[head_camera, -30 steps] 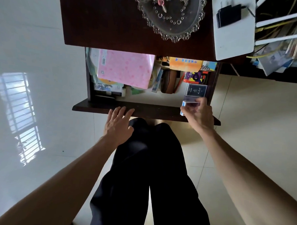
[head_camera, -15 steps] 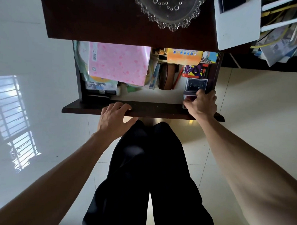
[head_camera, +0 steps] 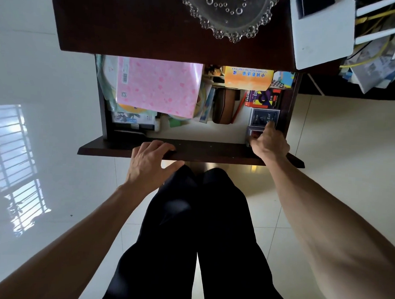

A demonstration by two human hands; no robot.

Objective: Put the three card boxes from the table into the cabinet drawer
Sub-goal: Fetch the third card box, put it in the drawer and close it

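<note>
The cabinet drawer (head_camera: 192,150) stands pulled out under the dark table top. At its right side lie three card boxes in a row: a purple and red one (head_camera: 263,99) farthest back, a dark blue one (head_camera: 260,117) in the middle, and a red one (head_camera: 253,134) nearest the drawer front. My right hand (head_camera: 269,141) is inside the drawer's front right corner, fingers closed on the red box and partly hiding it. My left hand (head_camera: 150,161) rests on the drawer front's top edge, fingers curled over it.
The drawer also holds a pink spotted folder (head_camera: 159,87), an orange box (head_camera: 248,78), a brown case (head_camera: 223,105) and discs. A glass dish (head_camera: 228,14) and a white device (head_camera: 321,33) sit on the table top (head_camera: 129,24). My dark trouser legs stand below the drawer.
My right hand carried a card box from above the drawer front down into the front right corner. My left hand moved from below the drawer front onto its top edge.
</note>
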